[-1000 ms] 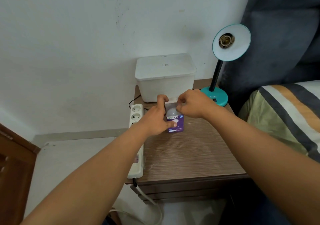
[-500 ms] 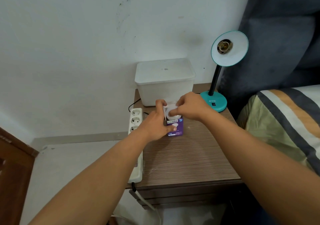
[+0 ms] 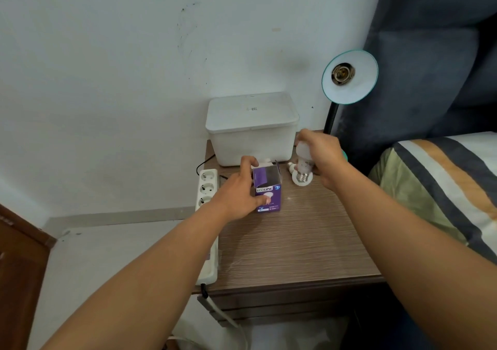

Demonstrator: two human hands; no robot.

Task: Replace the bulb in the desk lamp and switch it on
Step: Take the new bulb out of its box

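Right of the purple box [image 3: 267, 188] steadied by the left hand [image 3: 239, 196], the right hand [image 3: 322, 158] grips the new bulb [image 3: 304, 158], which next needs threading into the lamp's empty socket [image 3: 342, 73].

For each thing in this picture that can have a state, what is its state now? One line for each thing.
Desk lamp: socket empty, unlit.
Purple bulb box: upright, top open, empty, held by left hand.
New bulb: out of box, screw base down, gripped by right hand.
Other bulb: lying on the nightstand.
White lidded bin: closed.
Power strip: visible sockets unused.
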